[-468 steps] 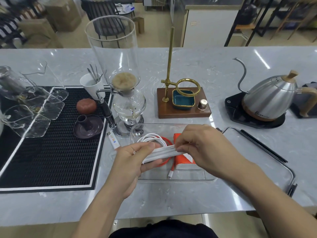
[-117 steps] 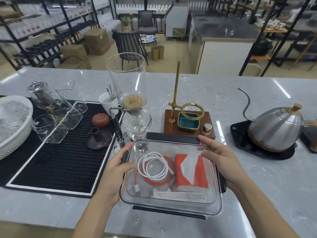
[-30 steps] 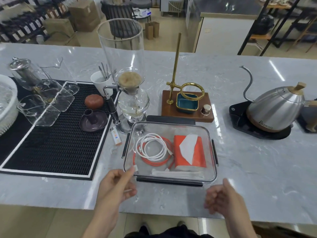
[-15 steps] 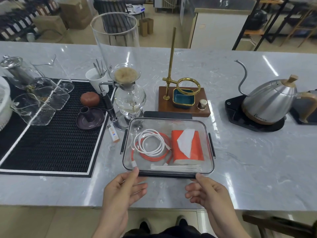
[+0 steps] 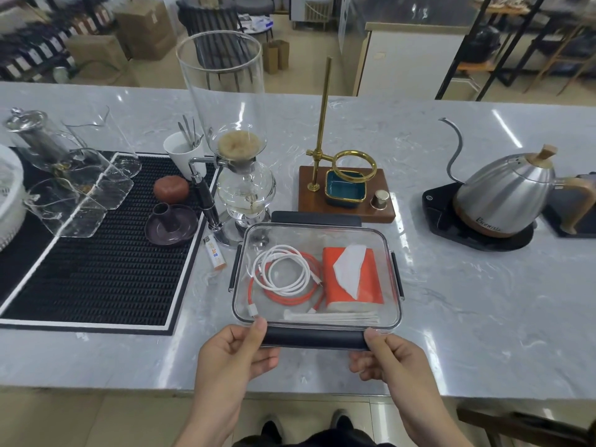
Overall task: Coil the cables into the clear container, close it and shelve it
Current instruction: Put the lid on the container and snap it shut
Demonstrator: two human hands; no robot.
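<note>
Your left hand (image 5: pixel 233 353) and right hand (image 5: pixel 387 354) gripped near black clip (image 5: pixel 312 337) of lidded container (image 5: pixel 317 322) on bench (image 5: pixel 467 317), fingers curled around it; cables (image 5: pixel 283 275) coiled inside.

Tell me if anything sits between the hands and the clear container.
Nothing does: the left hand and right hand already grip the near black latch of the clear container. No shelf is in view.

Left hand (image 5: pixel 237 353) and right hand (image 5: pixel 388 356) gripping the lidded clear container's (image 5: pixel 317 322) near black latch (image 5: pixel 312 338).
</note>
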